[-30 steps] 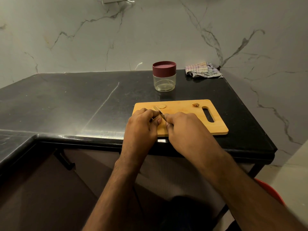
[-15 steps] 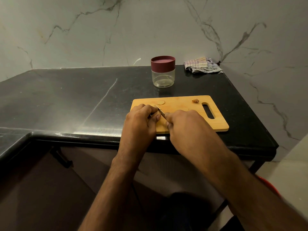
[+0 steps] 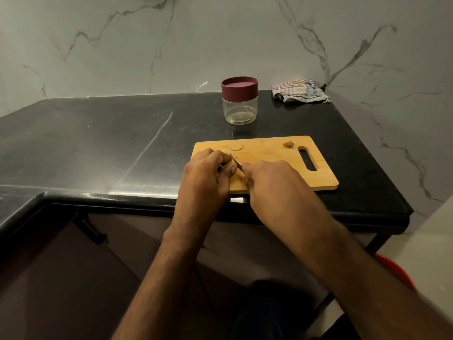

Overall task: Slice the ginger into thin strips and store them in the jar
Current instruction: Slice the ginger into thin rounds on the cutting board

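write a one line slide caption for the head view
Both hands work a knife on a wooden cutting board, closed jar behind.

- Dim, warm indoor light.
- Pale glare streaks on the black worktop point(image 3: 147, 148).
- Deep shadow under its front edge.
- Wide-angle bending at frame edges.
- Focus soft throughout.

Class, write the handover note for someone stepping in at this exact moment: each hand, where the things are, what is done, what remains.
Left hand: curled over the ginger, which is hidden.
Right hand: grips the knife.
Cutting board: one round slice and a ginger stub near its far edge.
Jar: behind the board, maroon lid on.
Done: some slicing.
Left: cut strips, open jar, fill it.
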